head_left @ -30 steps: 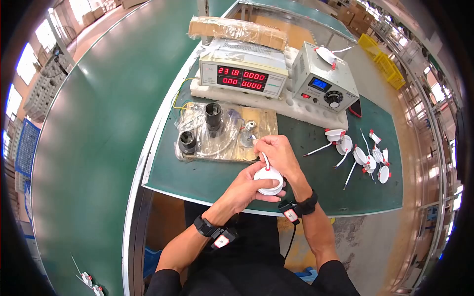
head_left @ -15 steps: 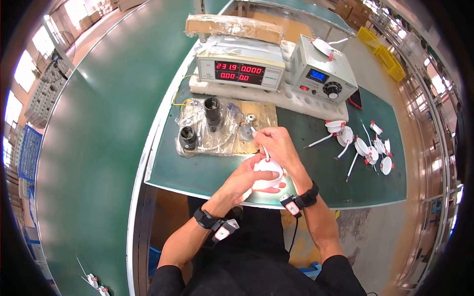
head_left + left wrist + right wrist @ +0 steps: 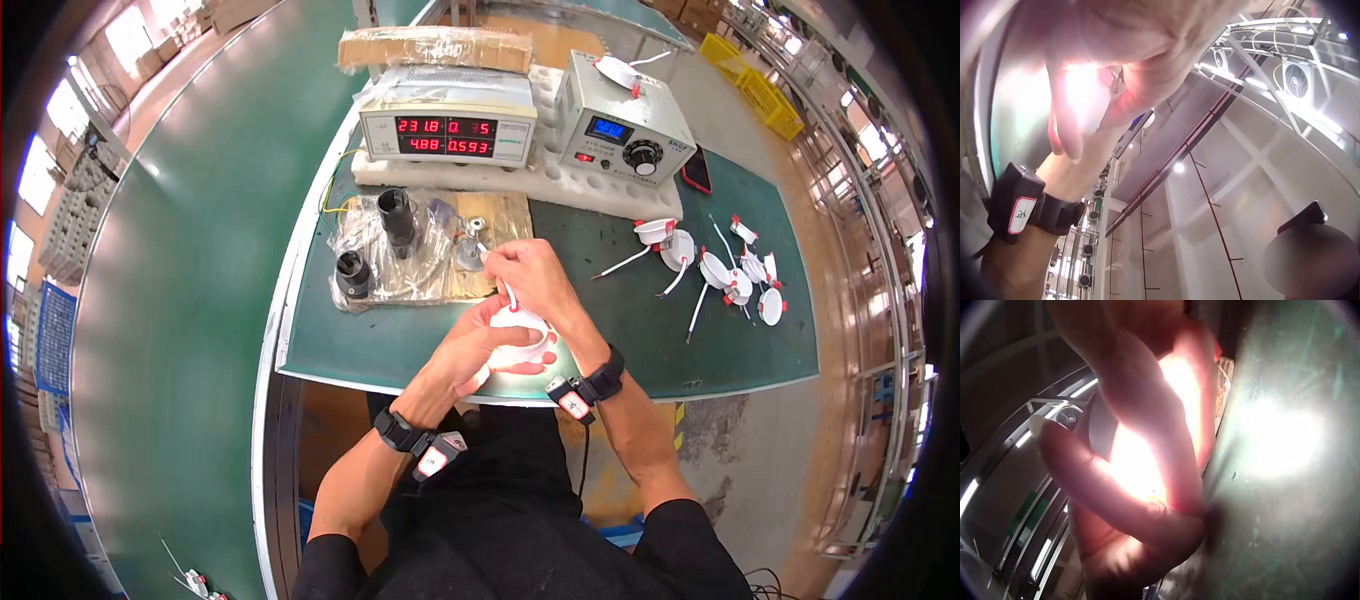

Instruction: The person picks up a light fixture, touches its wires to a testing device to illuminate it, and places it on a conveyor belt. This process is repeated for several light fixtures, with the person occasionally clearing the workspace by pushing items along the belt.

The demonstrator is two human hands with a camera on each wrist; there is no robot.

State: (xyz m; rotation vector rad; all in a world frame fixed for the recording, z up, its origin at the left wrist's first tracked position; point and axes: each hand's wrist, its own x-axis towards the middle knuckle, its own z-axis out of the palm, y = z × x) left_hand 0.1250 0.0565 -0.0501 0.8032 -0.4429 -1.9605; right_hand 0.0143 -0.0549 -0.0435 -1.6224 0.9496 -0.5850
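Observation:
My left hand grips a round white LED downlight near the table's front edge, its thumb across the body. The light is lit: bright glare shows between the fingers in the right wrist view and falls on the green tabletop. My right hand pinches the downlight's white cable near its far end, at the metal terminal on the wooden board. The hand partly hides the wire ends.
Two black sockets stand on the plastic-wrapped left of the board. Behind are a power meter with lit red digits and a grey regulator box, both on white foam. Several white downlights with cables lie at the right.
The downlight has gone from dark to lit, and the meter's lower digits from zero to 4.88 and 0.593. Both hands keep their hold; the head view has shifted slightly.

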